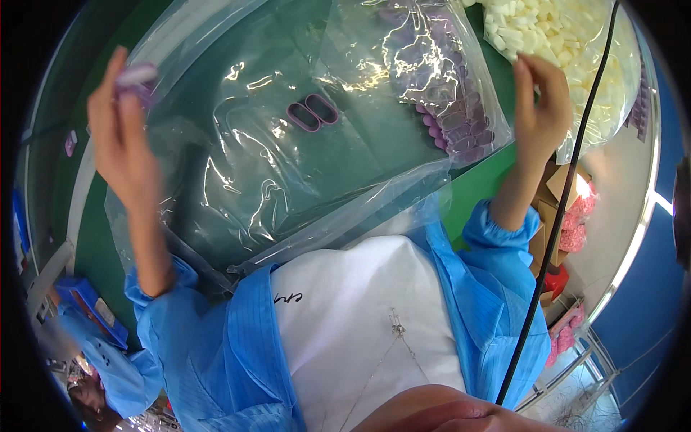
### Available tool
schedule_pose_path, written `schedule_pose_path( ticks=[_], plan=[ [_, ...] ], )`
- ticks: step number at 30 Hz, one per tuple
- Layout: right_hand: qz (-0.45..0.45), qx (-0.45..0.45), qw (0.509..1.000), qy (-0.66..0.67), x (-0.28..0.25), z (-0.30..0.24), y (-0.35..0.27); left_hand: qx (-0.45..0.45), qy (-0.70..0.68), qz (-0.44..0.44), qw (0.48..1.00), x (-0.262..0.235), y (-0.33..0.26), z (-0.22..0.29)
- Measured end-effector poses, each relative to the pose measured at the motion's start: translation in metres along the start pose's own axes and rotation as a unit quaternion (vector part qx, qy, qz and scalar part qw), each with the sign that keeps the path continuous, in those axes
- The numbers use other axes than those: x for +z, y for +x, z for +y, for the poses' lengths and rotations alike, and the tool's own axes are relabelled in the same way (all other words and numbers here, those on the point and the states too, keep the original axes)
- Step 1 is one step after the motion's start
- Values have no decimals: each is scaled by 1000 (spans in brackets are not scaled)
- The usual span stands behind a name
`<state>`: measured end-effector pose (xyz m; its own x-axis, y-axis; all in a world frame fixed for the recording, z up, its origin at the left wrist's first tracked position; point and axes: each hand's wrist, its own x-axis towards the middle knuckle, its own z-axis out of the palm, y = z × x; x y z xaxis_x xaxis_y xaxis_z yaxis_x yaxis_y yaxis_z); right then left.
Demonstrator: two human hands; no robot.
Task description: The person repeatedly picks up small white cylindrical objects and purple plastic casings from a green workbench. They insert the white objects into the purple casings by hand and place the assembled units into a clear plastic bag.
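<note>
At the far left, my left hand (124, 144) is raised and slightly blurred, its fingers closed on a small purple oval case (135, 86) with a whitish top. My right hand (543, 108) is at the upper right, beside a clear bag of cream-coloured foam pieces (558, 36). Its thumb and fingertips come together in a pinch; what lies between them, if anything, is too small to tell. Between my hands, two purple oval rings (302, 117) with dark insides sit side by side on a clear plastic sheet (245, 191).
A clear bag of purple oval pieces (464, 119) lies right of centre on the green table (479, 187). A black cable (565, 194) crosses the right side. Cardboard boxes (551, 209) and pink bagged goods (576, 223) stand beyond it. A co-worker's blue sleeve (122, 367) shows lower left, near a blue bin (90, 306).
</note>
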<state>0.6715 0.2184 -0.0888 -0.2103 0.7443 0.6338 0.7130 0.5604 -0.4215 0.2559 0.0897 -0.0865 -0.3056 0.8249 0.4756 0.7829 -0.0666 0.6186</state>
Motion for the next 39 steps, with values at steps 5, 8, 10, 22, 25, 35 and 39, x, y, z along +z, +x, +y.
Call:
schedule_pose_path(
  ticks=[5,8,10,22,25,35,39],
  plan=[
    [-113,29,989,-88,14,65,32,-100,26,-58,993,-57,94,-180],
    [-185,5,979,-86,22,81,27,-81,103,-101,986,-72,102,-270],
    [-145,-39,979,-138,30,79,21,-80,231,-42,969,-68,106,-279],
    [-61,-6,997,-45,5,-42,8,30,-178,-218,959,52,-37,51],
    [-177,-112,972,102,19,-106,-34,28,-187,-192,963,61,-57,41],
    [-262,-92,954,118,22,-112,-76,116,-190,-197,955,55,-73,51],
    [-263,-103,951,127,28,-111,-77,111,-183,-183,959,59,-77,51]
  ],
)
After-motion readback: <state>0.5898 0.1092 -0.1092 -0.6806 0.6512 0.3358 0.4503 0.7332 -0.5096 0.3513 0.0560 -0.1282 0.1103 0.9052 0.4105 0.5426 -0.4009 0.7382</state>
